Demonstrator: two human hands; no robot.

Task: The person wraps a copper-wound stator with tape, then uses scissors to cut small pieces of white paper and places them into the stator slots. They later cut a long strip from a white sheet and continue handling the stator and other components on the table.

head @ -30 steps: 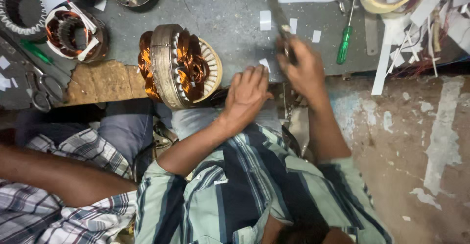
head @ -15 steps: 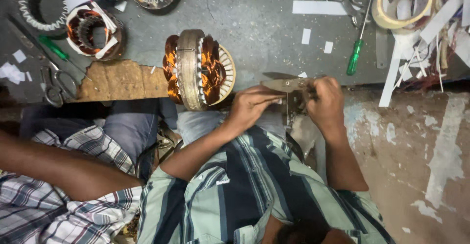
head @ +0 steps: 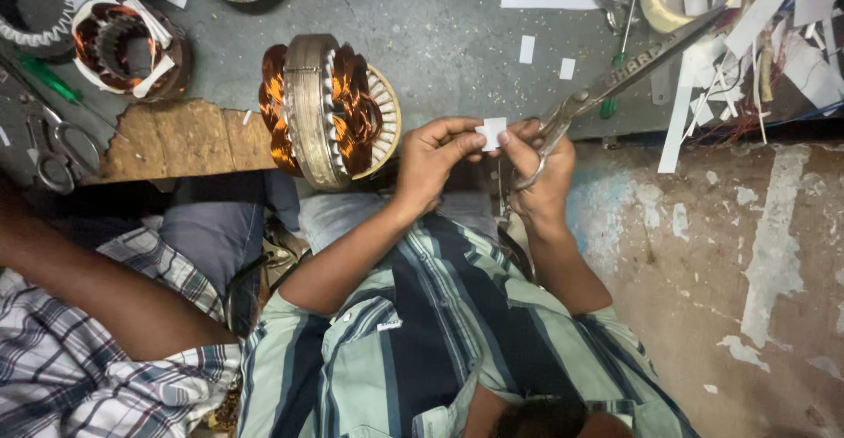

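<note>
Grip: left hand (head: 432, 158) pinching small white paper slip (head: 492, 132) beside wound stator (head: 327, 108) at desk (head: 440, 25) edge, right hand (head: 538, 170) closed through scissors (head: 615, 77); step: trimming slip, steady alignment needed.

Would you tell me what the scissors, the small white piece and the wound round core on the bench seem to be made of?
Scissors: bare steel by the look, grey with a dull sheen, held in the right hand.
Small white piece: probably paper or thin card, flat and matte, pinched by the left hand.
Round core: a grey metal ring with glossy orange, copper-like windings.
</note>
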